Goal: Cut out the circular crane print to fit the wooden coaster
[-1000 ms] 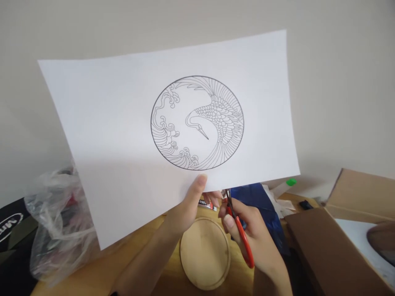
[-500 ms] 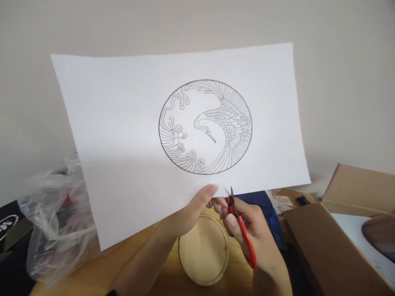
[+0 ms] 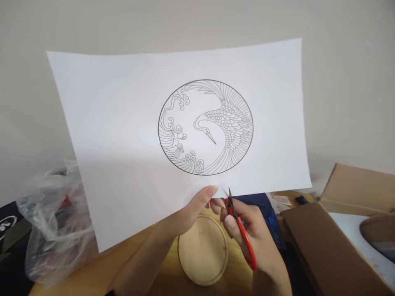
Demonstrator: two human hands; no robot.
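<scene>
Starting at the left edge of the bench [image 3: 92, 275], we see a crumpled plastic bag [image 3: 52, 222], partly behind the lower left corner of the paper [image 3: 123, 135]. We hold the paper up above the bench, in front of the wall, slightly tilted, with its printed side toward us. A circle [image 3: 205, 127] with a crane and waves sits just right of its middle.

Our left hand [image 3: 188, 213] grips the paper at its lower edge, just below the circle, with the thumb on the front and the other fingers closed behind. Under that hand a round wooden disc [image 3: 202, 255] lies flat near the front edge of the bench.

Just right of the thumb, our right hand [image 3: 259, 242] is closed around the red handles of the scissors [image 3: 242, 236]. Their tip points up to the paper's lower edge; we cannot tell whether it touches or whether the blades are parted. Further right lie a blue bag [image 3: 262, 205] and an open box [image 3: 321, 246] at the right edge.

We judge the step in hand to be the start of a cut into the lower margin, as no cut shows yet. The next move calls for parted blades set over the edge and a taut sheet near them. The line should then steer toward the circle's outline without crossing it.
</scene>
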